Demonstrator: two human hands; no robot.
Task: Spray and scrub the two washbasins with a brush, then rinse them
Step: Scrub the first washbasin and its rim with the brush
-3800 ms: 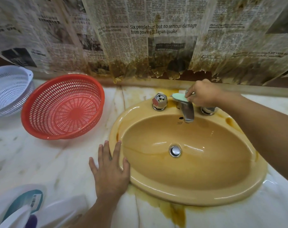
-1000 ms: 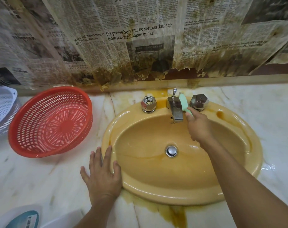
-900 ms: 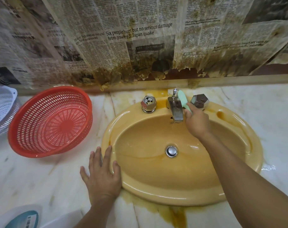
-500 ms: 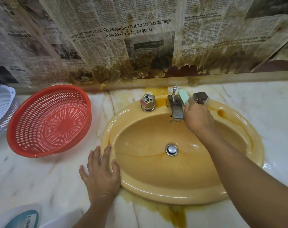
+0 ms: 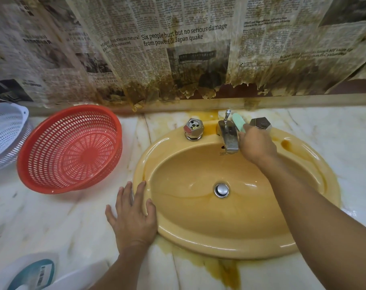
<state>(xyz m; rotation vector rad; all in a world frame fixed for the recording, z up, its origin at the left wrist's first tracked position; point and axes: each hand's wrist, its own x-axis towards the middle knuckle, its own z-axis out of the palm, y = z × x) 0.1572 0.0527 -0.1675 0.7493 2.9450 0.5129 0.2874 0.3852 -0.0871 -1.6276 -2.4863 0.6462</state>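
Note:
A yellow oval washbasin (image 5: 198,235) is set in a stained marble counter, with a chrome drain plug (image 5: 221,190) in its bowl. At its back stand a metal spout (image 5: 228,135) and two hexagonal tap knobs (image 5: 193,128) (image 5: 260,123). My right hand (image 5: 256,143) grips a pale green brush (image 5: 238,121), whose head sits between the spout and the right knob. My left hand (image 5: 134,216) rests flat with spread fingers on the counter and the basin's left rim. Only this one basin is in view.
A red perforated basket (image 5: 71,149) lies tilted on the counter left of the basin, with a white basket (image 5: 4,130) beyond it. A white bottle with a teal label (image 5: 35,273) shows at the bottom left. Stained newspaper (image 5: 177,49) covers the wall behind.
Earlier the brush was on top of the spout; it now works along the spout's right side, moving slightly back and forth. My left hand has stayed in place.

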